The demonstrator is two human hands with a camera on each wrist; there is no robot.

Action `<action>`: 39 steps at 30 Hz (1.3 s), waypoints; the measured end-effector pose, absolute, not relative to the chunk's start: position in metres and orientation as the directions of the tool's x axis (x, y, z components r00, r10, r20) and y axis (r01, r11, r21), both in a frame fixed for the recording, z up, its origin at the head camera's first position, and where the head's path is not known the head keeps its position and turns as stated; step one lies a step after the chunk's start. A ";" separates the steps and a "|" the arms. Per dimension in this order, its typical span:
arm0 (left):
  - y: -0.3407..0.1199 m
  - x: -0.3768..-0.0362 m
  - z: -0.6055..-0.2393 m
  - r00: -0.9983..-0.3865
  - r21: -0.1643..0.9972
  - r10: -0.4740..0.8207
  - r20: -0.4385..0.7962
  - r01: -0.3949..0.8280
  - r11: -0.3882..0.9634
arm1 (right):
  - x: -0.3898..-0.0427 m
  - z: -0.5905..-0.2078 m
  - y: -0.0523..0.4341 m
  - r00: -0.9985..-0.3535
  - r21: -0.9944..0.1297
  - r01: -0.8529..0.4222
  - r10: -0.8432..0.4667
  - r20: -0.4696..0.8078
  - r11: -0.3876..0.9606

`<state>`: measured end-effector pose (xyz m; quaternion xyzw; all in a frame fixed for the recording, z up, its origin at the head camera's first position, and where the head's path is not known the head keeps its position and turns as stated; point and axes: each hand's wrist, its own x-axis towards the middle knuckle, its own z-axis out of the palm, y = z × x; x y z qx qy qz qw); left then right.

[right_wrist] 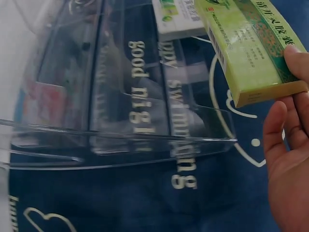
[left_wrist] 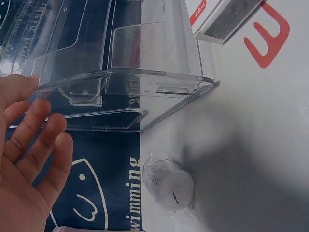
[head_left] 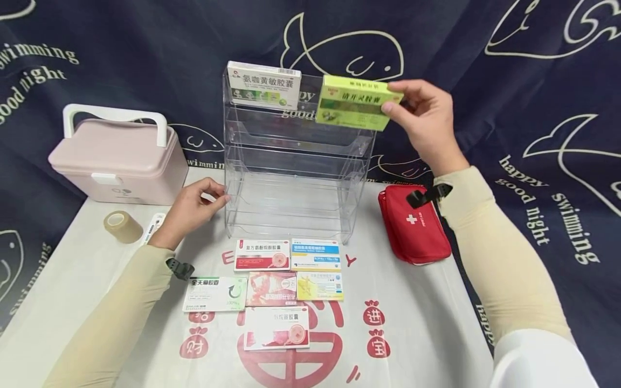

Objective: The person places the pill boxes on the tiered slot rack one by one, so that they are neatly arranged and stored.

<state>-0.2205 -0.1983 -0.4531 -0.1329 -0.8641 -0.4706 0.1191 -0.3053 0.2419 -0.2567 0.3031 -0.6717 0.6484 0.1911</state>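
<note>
Green box (head_left: pixel 356 102) is up by the top of the clear rack (head_left: pixel 291 161), pinched in the right hand (head_left: pixel 427 121). Left hand (head_left: pixel 194 207), fingers loose, touches the rack's side. Pushed crooked, the box could knock the white box (head_left: pixel 263 85) down.

Both arms wear long, close-fitting beige sleeves that end at the wrists, leaving the left hand (head_left: pixel 191 207) and right hand (head_left: pixel 427 121) bare, no rings or gloves visible. Black strap with a small dark buckle or clip around each forearm just behind the wrist, over the sleeve; the one on the right arm sticks out a little. White garment edge shows at the upper right arm, bottom corner of the head view, over the beige sleeve.
</note>
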 end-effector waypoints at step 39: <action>-0.197 -0.219 -0.453 -0.935 0.779 0.118 0.333 0.344 0.525 | -0.348 -0.242 0.217 -0.827 -0.818 -0.562 -0.076 0.557 0.119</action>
